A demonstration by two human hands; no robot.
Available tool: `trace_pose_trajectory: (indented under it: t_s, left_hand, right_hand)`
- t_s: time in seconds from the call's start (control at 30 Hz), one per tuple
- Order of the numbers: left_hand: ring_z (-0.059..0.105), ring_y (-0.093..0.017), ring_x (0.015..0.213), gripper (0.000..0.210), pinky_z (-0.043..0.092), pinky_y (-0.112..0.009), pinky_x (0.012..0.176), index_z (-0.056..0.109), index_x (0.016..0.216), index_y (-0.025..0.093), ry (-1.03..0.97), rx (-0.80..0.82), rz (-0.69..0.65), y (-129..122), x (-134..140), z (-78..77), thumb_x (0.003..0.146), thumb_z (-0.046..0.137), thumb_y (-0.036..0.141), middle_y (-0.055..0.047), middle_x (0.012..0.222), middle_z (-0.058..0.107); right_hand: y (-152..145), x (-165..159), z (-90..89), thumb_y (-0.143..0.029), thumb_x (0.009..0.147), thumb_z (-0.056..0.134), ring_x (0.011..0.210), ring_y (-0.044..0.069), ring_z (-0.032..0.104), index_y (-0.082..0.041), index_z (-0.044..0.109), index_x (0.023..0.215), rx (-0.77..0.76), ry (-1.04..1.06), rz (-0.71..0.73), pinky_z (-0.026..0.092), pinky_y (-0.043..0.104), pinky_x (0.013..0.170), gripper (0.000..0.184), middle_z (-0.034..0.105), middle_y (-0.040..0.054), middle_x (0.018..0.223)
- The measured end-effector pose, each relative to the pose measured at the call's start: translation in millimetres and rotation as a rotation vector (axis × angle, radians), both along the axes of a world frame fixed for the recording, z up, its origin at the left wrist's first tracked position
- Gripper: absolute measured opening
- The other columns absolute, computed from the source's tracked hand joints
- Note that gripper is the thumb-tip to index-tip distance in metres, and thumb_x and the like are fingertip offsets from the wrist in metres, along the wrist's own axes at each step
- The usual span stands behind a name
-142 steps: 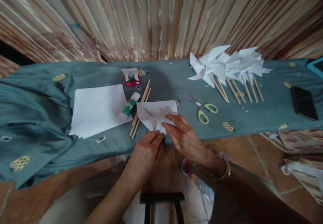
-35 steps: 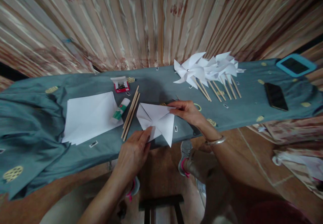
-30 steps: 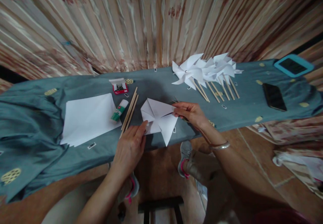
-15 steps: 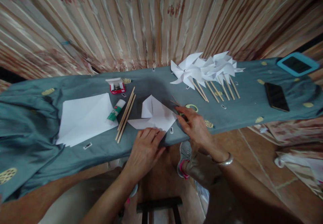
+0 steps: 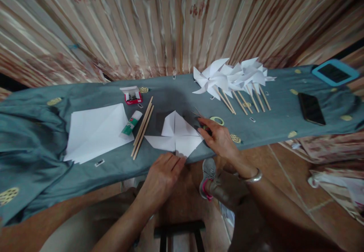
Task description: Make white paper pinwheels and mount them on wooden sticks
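Note:
A white sheet of paper (image 5: 182, 143), cut inward from its corners and creased, lies at the table's front edge. My left hand (image 5: 163, 170) is closed at its near corner, fingers together, the thumb mostly hidden below. Beside the paper's right corner is my right hand (image 5: 219, 136), its thumb and forefinger apart, the thumb close to the paper. Scissors with a light green handle (image 5: 217, 121) lie partly beneath that hand, the blades pointing away. Whether the right fingers touch them I cannot tell.
Left are wooden sticks (image 5: 143, 129), a glue stick (image 5: 131, 125), stacked white paper (image 5: 95, 130) and a small red box (image 5: 132, 97) of small metal pieces. Several paper pinwheels (image 5: 212, 77) lie at the back. A phone (image 5: 311, 108) and a blue-framed tablet (image 5: 334, 72) are on the right.
The cut paper has turned slightly and shifted right, and its flaps and central creases show more. My left hand has drawn back a little to the paper's near edge. The right hand has barely moved.

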State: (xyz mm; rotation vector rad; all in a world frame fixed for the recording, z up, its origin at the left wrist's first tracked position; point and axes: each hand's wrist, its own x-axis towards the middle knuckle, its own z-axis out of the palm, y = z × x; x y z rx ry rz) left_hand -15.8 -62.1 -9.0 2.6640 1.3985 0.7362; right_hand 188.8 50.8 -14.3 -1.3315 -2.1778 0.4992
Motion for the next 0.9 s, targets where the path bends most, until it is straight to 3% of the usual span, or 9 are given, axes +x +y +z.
trace_pose_trajectory:
  t_s: [0.23, 0.37, 0.7, 0.9]
  left_hand:
    - [0.059, -0.020, 0.073, 0.017, 0.051, -0.032, 0.064, 0.061, 0.097, 0.009, -0.020, -0.009, -0.070, -8.3, 10.4, 2.7, 0.090, 0.046, 0.005, -0.007, 0.081, 0.066]
    - [0.058, -0.020, 0.075, 0.017, 0.049, -0.032, 0.066, 0.061, 0.098, 0.010, -0.040, 0.001, -0.061, -6.1, 9.0, 1.5, 0.090, 0.047, 0.004, -0.007, 0.082, 0.067]
    - [0.056, -0.022, 0.082, 0.023, 0.041, -0.035, 0.069, 0.066, 0.101, 0.012, 0.066, -0.015, 0.059, 15.7, -20.2, 8.6, 0.089, 0.048, 0.003, -0.007, 0.086, 0.069]
    - [0.058, -0.023, 0.082, 0.023, 0.044, -0.036, 0.071, 0.068, 0.099, 0.012, 0.121, 0.051, 0.127, 27.8, -28.4, 6.5, 0.087, 0.049, 0.004, -0.007, 0.087, 0.071]
  right_hand:
    - [1.9, -8.5, -3.3, -0.026, 0.093, 0.046, 0.114, 0.028, 0.062, -0.010, 0.058, 0.126, 0.139, -0.110, 0.106, 0.050, 0.043, 0.099, 0.038, 0.067, 0.0155, 0.122]
    - [0.5, -13.2, -4.1, -0.027, 0.092, 0.050, 0.110, 0.030, 0.063, -0.007, 0.054, 0.130, 0.142, -0.220, 0.165, 0.052, 0.044, 0.095, 0.043, 0.065, 0.0182, 0.123]
    - [11.3, 8.9, 6.7, -0.018, 0.092, 0.046, 0.099, 0.029, 0.064, -0.006, 0.060, 0.123, 0.126, -0.459, -0.019, 0.053, 0.039, 0.087, 0.036, 0.071, 0.0193, 0.107]
    - [15.2, 20.3, 5.3, -0.019, 0.093, 0.044, 0.109, 0.028, 0.064, -0.009, 0.062, 0.123, 0.067, -0.274, -0.038, 0.051, 0.041, 0.094, 0.036, 0.070, 0.0177, 0.116]
